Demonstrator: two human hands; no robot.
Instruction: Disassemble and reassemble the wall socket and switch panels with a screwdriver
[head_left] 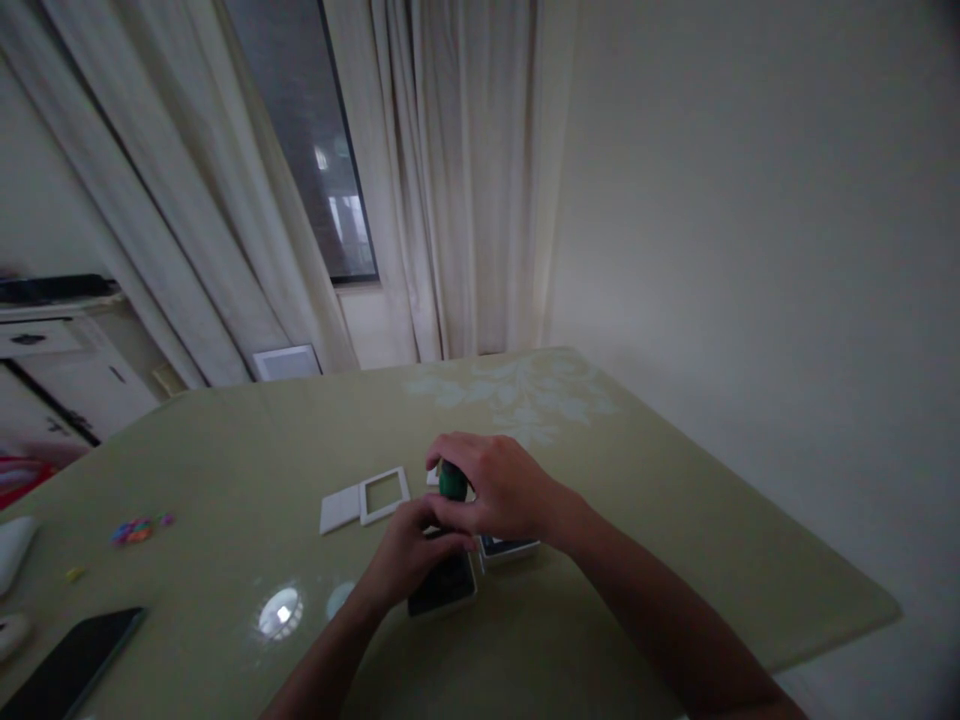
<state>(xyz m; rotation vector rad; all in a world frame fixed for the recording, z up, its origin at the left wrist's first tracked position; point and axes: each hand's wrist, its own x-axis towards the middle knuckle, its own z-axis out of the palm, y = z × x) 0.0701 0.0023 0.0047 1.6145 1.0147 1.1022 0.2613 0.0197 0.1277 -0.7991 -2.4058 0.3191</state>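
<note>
My right hand (501,488) is closed round a green-handled tool (452,482), held upright above a dark square part (444,586) on the table. My left hand (415,548) rests on that dark part, its fingers curled at the tool's lower end. A second square part with a white rim (510,548) lies just to the right, partly under my right wrist. A white square frame (385,495) and a flat white plate (340,509) lie side by side a little beyond my hands.
The glossy green table (660,520) ends at the right near a bare wall. A dark phone (71,665) lies at the front left. Small coloured bits (135,529) sit to the left. Curtains and a window stand behind.
</note>
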